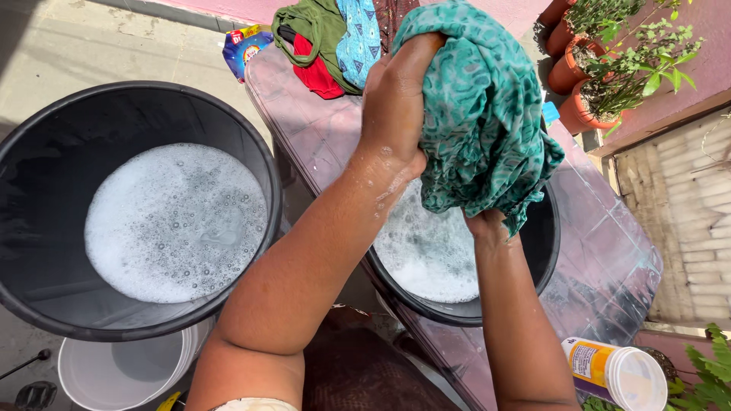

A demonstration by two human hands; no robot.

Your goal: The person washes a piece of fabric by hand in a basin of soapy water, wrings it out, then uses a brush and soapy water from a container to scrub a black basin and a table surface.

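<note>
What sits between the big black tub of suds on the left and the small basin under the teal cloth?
In the head view, the person's left forearm crosses that gap; behind it lies the edge of the pink-tiled slab and a dark strip.

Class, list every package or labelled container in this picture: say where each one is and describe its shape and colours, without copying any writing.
Sachet packet: on the ground at top, left of the table; flat, blue with red and yellow.
Labelled canister: bottom right on the table, lying on its side; cylindrical, orange-yellow label, white lid.

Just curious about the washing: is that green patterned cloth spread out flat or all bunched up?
Bunched up. The green patterned cloth hangs in crumpled folds, gripped by the left hand on top and the right hand beneath, above the sudsy basin.
</note>
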